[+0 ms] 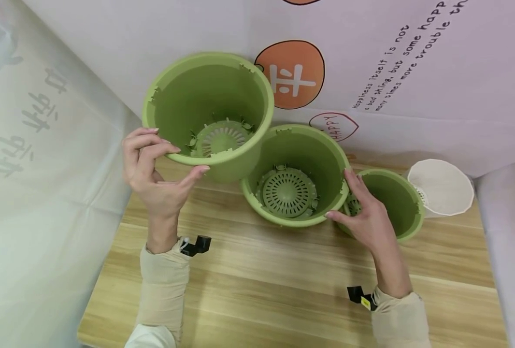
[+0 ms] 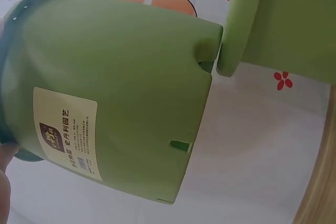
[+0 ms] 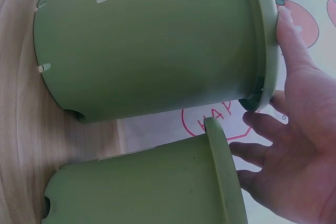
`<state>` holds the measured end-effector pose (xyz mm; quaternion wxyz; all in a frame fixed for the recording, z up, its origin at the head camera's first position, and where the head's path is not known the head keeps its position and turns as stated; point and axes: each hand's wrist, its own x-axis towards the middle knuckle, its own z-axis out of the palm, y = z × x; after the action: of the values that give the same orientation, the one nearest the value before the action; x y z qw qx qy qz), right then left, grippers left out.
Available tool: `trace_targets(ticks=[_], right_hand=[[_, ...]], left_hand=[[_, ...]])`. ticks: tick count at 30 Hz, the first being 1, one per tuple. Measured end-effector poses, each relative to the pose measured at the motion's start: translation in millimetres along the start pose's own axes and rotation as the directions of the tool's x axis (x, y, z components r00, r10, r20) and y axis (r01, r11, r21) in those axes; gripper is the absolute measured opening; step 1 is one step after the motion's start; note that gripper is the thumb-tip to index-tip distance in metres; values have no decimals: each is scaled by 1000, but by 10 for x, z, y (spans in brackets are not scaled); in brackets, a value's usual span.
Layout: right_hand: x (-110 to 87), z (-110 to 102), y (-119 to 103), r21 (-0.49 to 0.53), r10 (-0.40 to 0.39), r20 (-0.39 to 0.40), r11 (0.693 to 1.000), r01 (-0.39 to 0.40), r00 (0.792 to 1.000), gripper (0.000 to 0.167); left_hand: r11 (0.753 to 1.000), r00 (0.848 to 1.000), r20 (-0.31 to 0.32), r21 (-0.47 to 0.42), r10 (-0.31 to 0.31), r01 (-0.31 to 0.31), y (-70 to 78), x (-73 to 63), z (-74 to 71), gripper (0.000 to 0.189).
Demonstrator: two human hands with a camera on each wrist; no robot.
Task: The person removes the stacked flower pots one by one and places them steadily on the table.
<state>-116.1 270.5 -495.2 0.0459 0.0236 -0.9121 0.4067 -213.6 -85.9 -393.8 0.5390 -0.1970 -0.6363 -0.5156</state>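
Note:
My left hand (image 1: 159,174) grips the near-left rim of a large green flower pot (image 2: 131,82), fingers over the rim and thumb outside. This pot is tilted with its mouth toward the head camera, and its base is close to the rim of a second green flower pot (image 1: 296,141). A label (image 2: 68,132) shows on its side. My right hand (image 1: 368,215) holds the second pot's right rim between thumb and forefinger; in the right wrist view the other fingers hang beside it. The second pot has a slotted round base (image 1: 289,192).
Right of my right hand stands a smaller green pot (image 1: 392,198), partly covered by the hand. Beside it is a white pot (image 1: 441,186). Printed cloth (image 1: 349,58) hangs behind the wooden table (image 1: 275,275) and at both sides.

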Motion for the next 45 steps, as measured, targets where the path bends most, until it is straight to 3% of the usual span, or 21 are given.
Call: trace_targets(ticks=[26,37,45], right_hand=[[3,5,32,10,-12,-12,1000,12,1000,102],[7,17,41,5,-12,-18,1000,12,1000,103],[11,13,31,10,-13,-18,1000,13,1000,103]], left_hand=[[990,997,-32,123,-70,73,-62,-31,-213,77],[970,994,20,219,-110,103,-163,-210,-285,79],[969,988,41,208,-148,136,-284,-372,-315,78]])
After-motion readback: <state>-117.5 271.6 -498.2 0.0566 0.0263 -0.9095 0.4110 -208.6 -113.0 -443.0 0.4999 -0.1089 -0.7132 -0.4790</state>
